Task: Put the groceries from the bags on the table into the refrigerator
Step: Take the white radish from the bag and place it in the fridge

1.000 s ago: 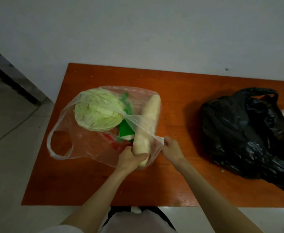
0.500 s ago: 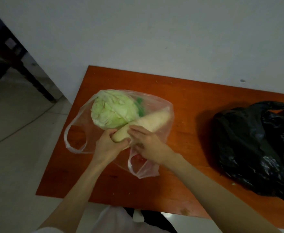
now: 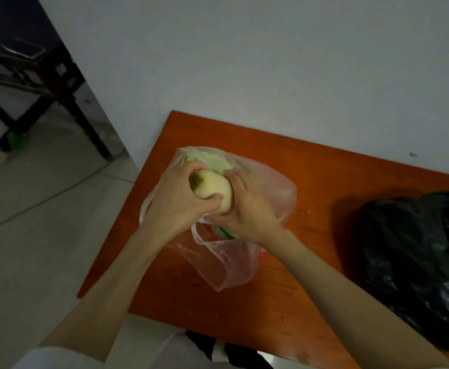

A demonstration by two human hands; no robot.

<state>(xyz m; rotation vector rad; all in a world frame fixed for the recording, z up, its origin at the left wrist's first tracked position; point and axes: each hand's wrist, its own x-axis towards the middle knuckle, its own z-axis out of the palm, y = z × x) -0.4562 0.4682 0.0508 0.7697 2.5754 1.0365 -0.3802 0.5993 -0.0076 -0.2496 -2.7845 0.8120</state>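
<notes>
1. Head view, hands: a pale radish is held end-on toward the camera. The left hand is wrapped round its near end, and the right hand is curled against its far side, so both hands are closed on it. Only the blunt, green-tinged end is seen; how much of its length is clear of the bag cannot be told.

2. Head view, bag: the clear bag lies on the table directly beneath the hands, with its loose mouth and handle loop just under the right wrist. A cabbage is seen inside it beyond the fingers, and something red and green lies lower in the bag.

3. Head view, risks: the thin plastic could be caught by the radish or by the right fingers, so that the whole bag is dragged along. If that happens, the cabbage could be rolled toward the table's left edge, which is near. The radish looks smooth and heavy, so a slip is judged possible once one hand is released.

4. Head view, remainder: a black bag sits well apart on the right, unopened as far as can be judged. No refrigerator is in view, so the task is judged barely begun.
</notes>
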